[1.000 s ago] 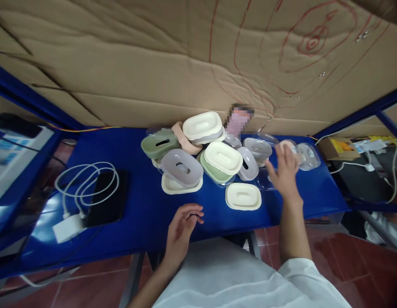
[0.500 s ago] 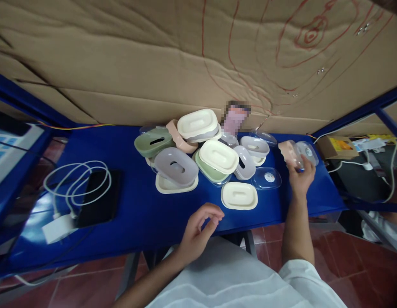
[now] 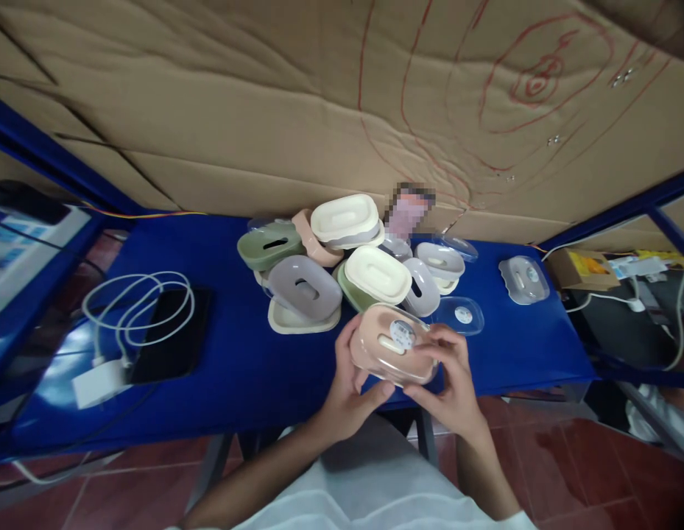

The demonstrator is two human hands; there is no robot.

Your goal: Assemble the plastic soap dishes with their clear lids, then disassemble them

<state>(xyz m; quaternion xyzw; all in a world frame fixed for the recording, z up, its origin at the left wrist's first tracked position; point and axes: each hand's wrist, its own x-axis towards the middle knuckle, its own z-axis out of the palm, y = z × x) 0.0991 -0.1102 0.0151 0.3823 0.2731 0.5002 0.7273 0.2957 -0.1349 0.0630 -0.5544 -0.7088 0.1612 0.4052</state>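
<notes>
Both my hands hold a pink soap dish [image 3: 375, 327] with a clear lid bearing a round white label, just over the front of the table. My left hand [image 3: 355, 390] grips its left end, fingers beneath and thumb along the near edge. My right hand [image 3: 449, 379] clasps the right end, fingers on the lid near the label, thumb at the near edge. A cream piece shows through the slot. Just behind lie a cream tray [image 3: 378, 274], a grey dish [image 3: 420, 288] and a loose clear lid [image 3: 468, 316].
Left in the pile are a grey dish [image 3: 325, 291], a green dish [image 3: 258, 249] and another pink dish [image 3: 314, 239]. A grey lidded soap dish [image 3: 523, 278] sits at the right. A white cable [image 3: 137, 280] and charger [image 3: 100, 384] lie by a black device [image 3: 179, 338].
My right hand has brought the pink soap dish from the right side to the front middle. My left hand has taken hold of it too. The front cream tray is now out of sight.
</notes>
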